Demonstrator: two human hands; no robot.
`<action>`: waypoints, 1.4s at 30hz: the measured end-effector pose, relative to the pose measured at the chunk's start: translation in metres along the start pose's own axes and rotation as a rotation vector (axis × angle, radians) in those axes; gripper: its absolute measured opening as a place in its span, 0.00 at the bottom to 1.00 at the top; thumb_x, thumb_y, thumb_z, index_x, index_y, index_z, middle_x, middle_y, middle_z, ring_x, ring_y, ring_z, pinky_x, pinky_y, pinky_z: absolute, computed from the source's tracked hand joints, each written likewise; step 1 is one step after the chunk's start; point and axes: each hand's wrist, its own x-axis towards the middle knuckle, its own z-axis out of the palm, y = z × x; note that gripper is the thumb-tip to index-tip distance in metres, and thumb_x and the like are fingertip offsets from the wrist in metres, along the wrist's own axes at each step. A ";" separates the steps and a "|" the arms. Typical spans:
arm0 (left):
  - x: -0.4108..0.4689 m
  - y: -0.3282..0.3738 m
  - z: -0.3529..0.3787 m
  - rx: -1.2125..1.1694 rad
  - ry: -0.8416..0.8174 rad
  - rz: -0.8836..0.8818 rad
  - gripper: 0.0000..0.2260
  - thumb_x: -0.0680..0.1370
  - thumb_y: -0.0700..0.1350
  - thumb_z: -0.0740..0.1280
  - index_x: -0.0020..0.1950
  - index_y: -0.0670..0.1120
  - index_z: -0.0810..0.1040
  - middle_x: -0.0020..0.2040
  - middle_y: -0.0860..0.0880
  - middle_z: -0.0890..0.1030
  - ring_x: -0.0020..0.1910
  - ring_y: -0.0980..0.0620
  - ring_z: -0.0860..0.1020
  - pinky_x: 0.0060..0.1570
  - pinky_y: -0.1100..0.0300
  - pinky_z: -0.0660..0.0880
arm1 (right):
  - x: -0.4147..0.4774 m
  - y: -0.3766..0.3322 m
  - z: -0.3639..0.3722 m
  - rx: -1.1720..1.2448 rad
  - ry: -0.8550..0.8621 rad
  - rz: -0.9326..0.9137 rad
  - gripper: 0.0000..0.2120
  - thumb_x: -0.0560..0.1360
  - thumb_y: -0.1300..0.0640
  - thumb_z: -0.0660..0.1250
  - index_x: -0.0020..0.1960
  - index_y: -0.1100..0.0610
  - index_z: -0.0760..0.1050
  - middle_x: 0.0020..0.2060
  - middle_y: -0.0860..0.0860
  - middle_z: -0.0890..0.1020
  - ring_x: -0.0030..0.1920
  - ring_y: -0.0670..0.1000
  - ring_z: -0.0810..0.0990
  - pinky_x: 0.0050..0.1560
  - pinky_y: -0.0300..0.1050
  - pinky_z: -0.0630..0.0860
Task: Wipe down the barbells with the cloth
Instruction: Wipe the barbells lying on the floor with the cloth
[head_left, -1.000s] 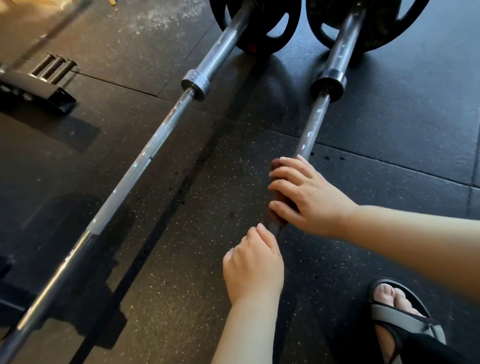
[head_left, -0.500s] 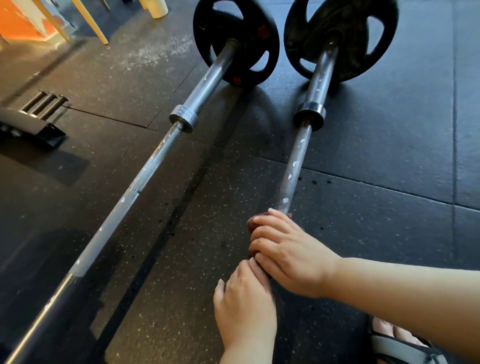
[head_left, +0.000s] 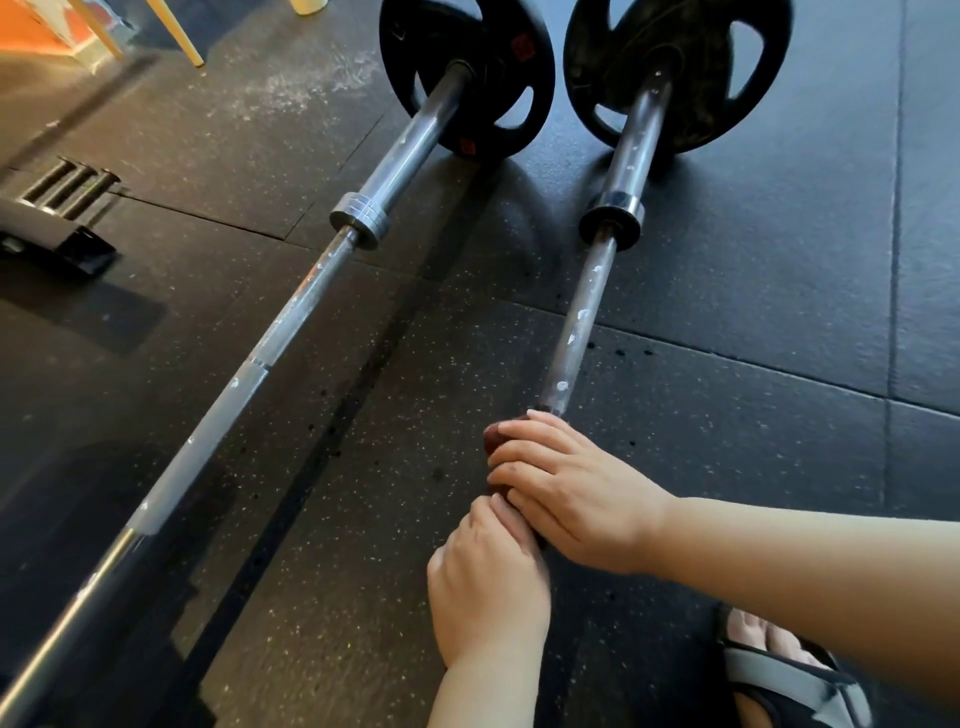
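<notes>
Through the head camera I look down on two barbells lying side by side on a black rubber floor (head_left: 727, 441) flecked with pale specks. The right barbell (head_left: 582, 322) is a slim, dull steel rod dotted with white chalky marks. It runs up to a dark collar (head_left: 612, 221) and a round black plate (head_left: 727, 104) with cut-out grips. The person's right hand (head_left: 576, 499) wraps a dark reddish cloth (head_left: 492, 439) around this shaft, fingers curled over the top and gripping, so the soft fabric hugs the round metal. The left hand (head_left: 488, 587) closes over the same bar just behind, touching the right hand; I judge it steadies the bar against rolling. The left barbell (head_left: 291, 322) is thicker and brighter, with rough knurled bands and a ribbed silver collar (head_left: 358, 218). It lies apart, untouched and speckled white. A foot in a grey sandal (head_left: 789, 680) shows at the lower right.
</notes>
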 end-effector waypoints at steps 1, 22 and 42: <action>0.000 0.000 0.001 0.007 0.005 0.011 0.19 0.85 0.55 0.42 0.50 0.54 0.71 0.45 0.55 0.79 0.49 0.56 0.79 0.58 0.56 0.73 | 0.002 0.005 -0.004 -0.034 -0.024 -0.026 0.21 0.87 0.45 0.51 0.66 0.52 0.79 0.67 0.47 0.77 0.77 0.50 0.63 0.81 0.50 0.49; -0.001 -0.001 0.005 0.016 -0.003 0.021 0.23 0.84 0.55 0.41 0.50 0.52 0.75 0.43 0.54 0.80 0.43 0.55 0.80 0.57 0.51 0.76 | 0.016 0.018 -0.005 -0.098 0.064 0.203 0.23 0.84 0.44 0.47 0.62 0.51 0.78 0.64 0.47 0.77 0.80 0.52 0.56 0.80 0.56 0.33; 0.001 0.005 0.003 0.049 -0.002 -0.021 0.21 0.86 0.55 0.43 0.53 0.52 0.74 0.47 0.54 0.81 0.46 0.54 0.80 0.59 0.51 0.73 | 0.016 0.040 -0.019 -0.175 -0.065 -0.006 0.25 0.84 0.38 0.47 0.63 0.48 0.78 0.63 0.45 0.78 0.77 0.51 0.64 0.82 0.55 0.45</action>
